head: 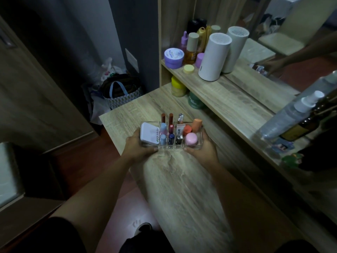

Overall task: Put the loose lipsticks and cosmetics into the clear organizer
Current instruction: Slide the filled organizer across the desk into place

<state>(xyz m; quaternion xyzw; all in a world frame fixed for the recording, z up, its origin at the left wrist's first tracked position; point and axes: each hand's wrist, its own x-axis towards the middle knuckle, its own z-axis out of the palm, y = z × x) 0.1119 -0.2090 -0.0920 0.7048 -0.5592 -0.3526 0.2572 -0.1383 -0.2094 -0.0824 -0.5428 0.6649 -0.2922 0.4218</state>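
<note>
- Dim light covers a wooden table (182, 189) set beside a raised shelf (228, 95) and a mirror; the floor and the door on the far left are mostly lost in shadow.
- Both hands hold a clear organizer (171, 137) on the tabletop: the left hand (138, 146) grips its left end, the right hand (204, 148) its right end, thumbs on the near edge.
- Fingers of both hands wrap behind the clear walls and are hard to make out.
- Just inside the left grip stands a white compact (148, 136) with printed lettering.
- Between the two grips, slim lipsticks (171, 123) stand upright in narrow slots; their labels are too small to read.
- Just inside the right grip sit a pink jar (191, 139) and orange-capped pieces (196, 125).
- Beyond the hands, the shelf carries a white cylinder (213, 57), a purple jar (174, 57) and bottles, partly overlapping each other.
- At the right edge a spray bottle (299, 110) is blurred and cut off.
</note>
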